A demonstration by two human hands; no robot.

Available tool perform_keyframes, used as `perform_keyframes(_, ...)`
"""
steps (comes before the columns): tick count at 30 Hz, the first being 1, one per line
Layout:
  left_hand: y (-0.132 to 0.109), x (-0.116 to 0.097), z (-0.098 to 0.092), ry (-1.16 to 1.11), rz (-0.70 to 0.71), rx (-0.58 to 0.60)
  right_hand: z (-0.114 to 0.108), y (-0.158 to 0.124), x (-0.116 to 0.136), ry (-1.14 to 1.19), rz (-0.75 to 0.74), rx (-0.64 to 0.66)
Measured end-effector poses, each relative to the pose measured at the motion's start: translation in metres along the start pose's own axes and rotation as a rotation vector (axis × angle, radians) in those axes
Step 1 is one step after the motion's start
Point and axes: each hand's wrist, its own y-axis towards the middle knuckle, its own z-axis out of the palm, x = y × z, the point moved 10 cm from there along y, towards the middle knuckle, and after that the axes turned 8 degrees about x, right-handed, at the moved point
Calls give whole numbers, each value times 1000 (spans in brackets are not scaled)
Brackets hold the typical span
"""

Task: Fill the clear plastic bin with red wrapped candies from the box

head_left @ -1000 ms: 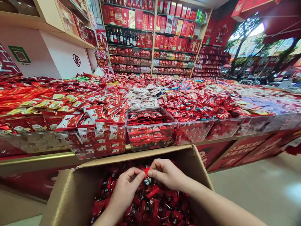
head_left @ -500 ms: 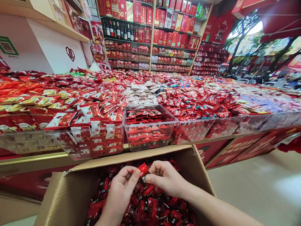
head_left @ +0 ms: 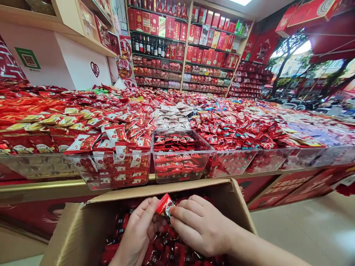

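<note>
Both hands are inside an open cardboard box [head_left: 74, 236] that stands below the front edge of a shop counter [head_left: 55, 186]. The left hand [head_left: 138, 231] has its fingers curled and grips the left side of a small red wrapped candy [head_left: 165, 204] with its fingertips. The right hand [head_left: 201, 225], also curled, closes its fingertips on the candy's right side, so the piece is pinched between the two hands. The candy is held tilted, just above the heap of red and black wrapped candies [head_left: 166, 251] that fills the box, and near the box's far wall. Whether the hands rest on the heap cannot be told. On the counter's front edge, just beyond that wall, stands a clear plastic bin [head_left: 205, 162] partly filled with similar red pieces. To its left a fuller clear bin [head_left: 111, 173] holds red and white packets, and more bins line the edge to the right. Behind them, piles of red sweets [head_left: 235, 125] cover the counter back to tall shelves of red boxes and bottles [head_left: 172, 33].
</note>
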Motion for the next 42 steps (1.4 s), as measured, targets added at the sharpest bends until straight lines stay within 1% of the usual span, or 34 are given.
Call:
perform_keyframes(1,-1,-2,1,-19,4,20,-12,3,-6,-4,-10,-36)
perform_keyframes(3,-3,-4,1,-3,-7,34,-39,11,-30,-1,33,-145)
perform_keyframes(5,-3,-2,-1,31,-26,29,-62,19,-70,8,159,-248)
perform_keyframes(6,-3,-1,-2,45,-36,23,-67,23,-93,12,230,-262)
perform_keyframes(7,-3,0,-2,56,-44,19,-67,29,-116,13,305,-241)
perform_keyframes(8,-3,1,-3,65,-49,15,-62,36,-138,16,367,-177)
perform_keyframes(10,-4,1,-2,86,-55,8,-35,48,-175,62,461,55)
perform_keyframes(11,-4,1,-2,102,-57,5,-18,51,-189,91,491,189)
perform_keyframes(13,-5,1,-1,141,-59,0,14,54,-205,133,527,425)
perform_keyframes(14,-6,0,-1,159,-62,1,26,54,-210,134,534,506)
perform_keyframes(16,-6,1,0,185,-64,7,41,56,-214,111,535,587)
perform_keyframes(20,-3,4,-1,206,-62,15,55,58,-217,97,535,610)
perform_keyframes(25,-1,10,-2,247,-74,19,73,46,-221,215,556,690)
perform_keyframes(29,-1,12,2,310,-70,38,81,39,-224,309,577,732)
perform_keyframes(34,0,15,6,361,-63,75,79,39,-222,365,581,710)
perform_keyframes(37,3,22,6,451,-55,111,73,42,-222,374,587,644)
perform_keyframes(38,4,26,5,509,-54,122,68,44,-223,368,590,600)
perform_keyframes(40,6,37,0,697,-64,156,50,50,-226,316,587,439)
perform_keyframes(42,5,51,-6,928,-81,204,19,57,-224,232,561,197)
